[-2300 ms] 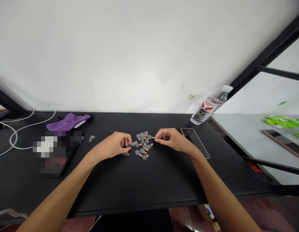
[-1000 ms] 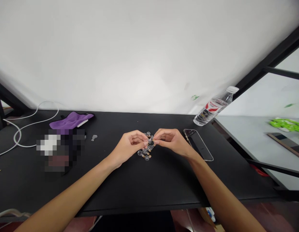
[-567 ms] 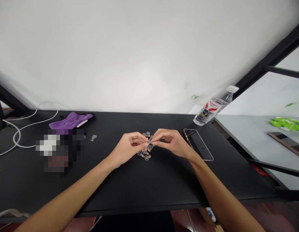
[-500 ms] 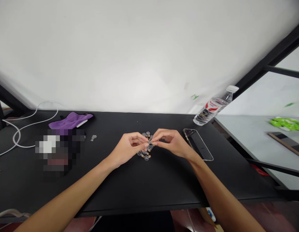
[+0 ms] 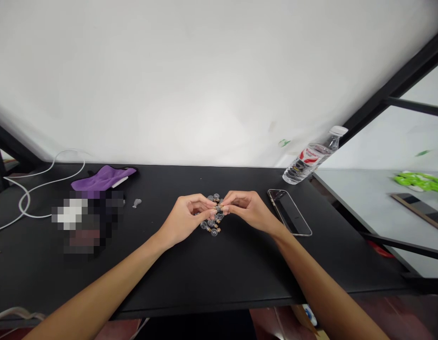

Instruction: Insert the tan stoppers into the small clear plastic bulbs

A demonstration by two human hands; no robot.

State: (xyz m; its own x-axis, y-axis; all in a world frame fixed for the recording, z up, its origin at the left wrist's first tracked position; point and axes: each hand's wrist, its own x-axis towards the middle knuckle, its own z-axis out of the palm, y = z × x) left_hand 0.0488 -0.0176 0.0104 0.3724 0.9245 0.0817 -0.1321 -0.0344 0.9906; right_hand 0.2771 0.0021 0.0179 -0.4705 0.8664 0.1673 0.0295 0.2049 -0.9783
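Several small clear round glass bottles with cork stoppers (image 5: pixel 214 232) lie in a cluster on the black table (image 5: pixel 190 283). Above the cluster, my left hand (image 5: pixel 192 215) pinches a small clear bottle (image 5: pixel 219 208) between thumb and fingers. My right hand (image 5: pixel 245 208) meets it from the other side, thumb and fingertips closed on the same small bottle. The fingertips of both hands nearly touch and cover part of it. Some bottles are partly hidden beneath the hands.
On the right are a phone (image 5: pixel 290 212) and a leaning water bottle (image 5: pixel 309 158). To the left lie a purple cloth (image 5: pixel 105 177), a white cable (image 5: pixel 26 193), a small clear piece (image 5: pixel 137 203) and a blurred area. A pale wall stands behind.
Both hands keep nearly the same place, with the right fingers shifted slightly around the small bottle. The view has moved very little.
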